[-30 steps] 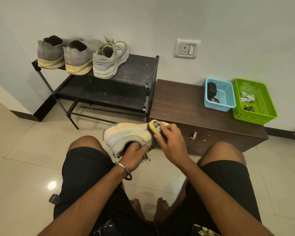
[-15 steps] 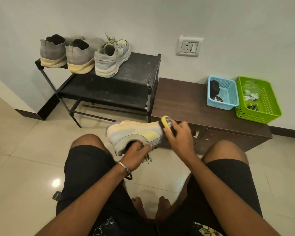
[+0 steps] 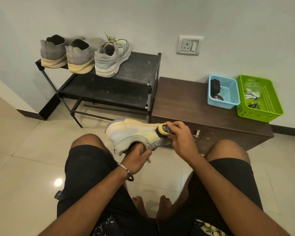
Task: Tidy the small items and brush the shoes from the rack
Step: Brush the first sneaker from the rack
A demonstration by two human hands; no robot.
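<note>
1. Our left hand (image 3: 136, 159) grips the pale sneaker (image 3: 131, 135) from inside; our right hand (image 3: 180, 138) holds the yellow-backed brush (image 3: 163, 130) against its toe.
2. Glossy cream floor tiles (image 3: 24, 159) lie below.
3. Dusty black rack (image 3: 126, 79) carries three shoes beside the dark wooden worktop (image 3: 182, 99).

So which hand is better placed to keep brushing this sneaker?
Right. The right hand already grips the brush against the sneaker, while the left hand holds it from inside its opening.

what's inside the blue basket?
In the blue basket, a black item leans against the left wall, and a dark round piece with orange print lies on the floor. The near wall hides the rest.
</note>
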